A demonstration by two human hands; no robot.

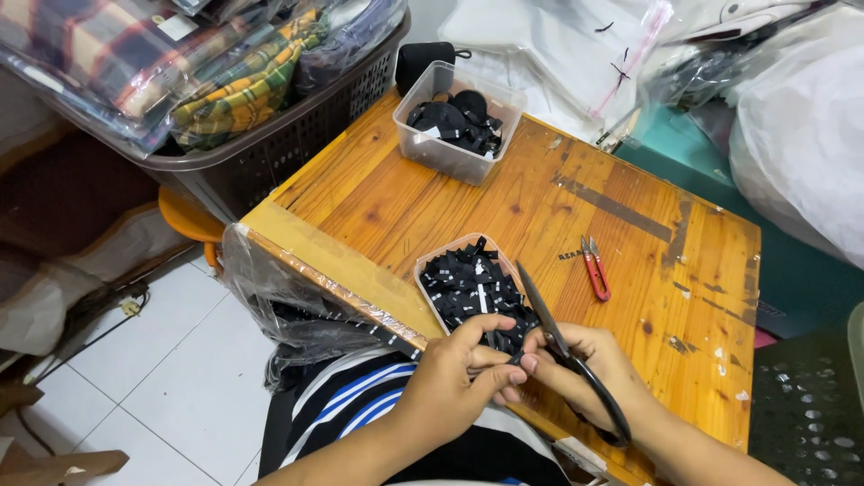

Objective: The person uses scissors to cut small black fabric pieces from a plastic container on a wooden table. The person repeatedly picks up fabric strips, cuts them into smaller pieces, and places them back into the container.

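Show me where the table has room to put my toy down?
The bare wood of the table between the clear box of black pieces and the small tray of black tags is free. So is the far right side beyond the red snips. It is crowded near the left hand and right hand with scissors.

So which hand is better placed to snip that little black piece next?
The right hand, probably: it already holds the black scissors, blades by the small black label that the left hand pinches. The red snips lie untouched on the wooden table.
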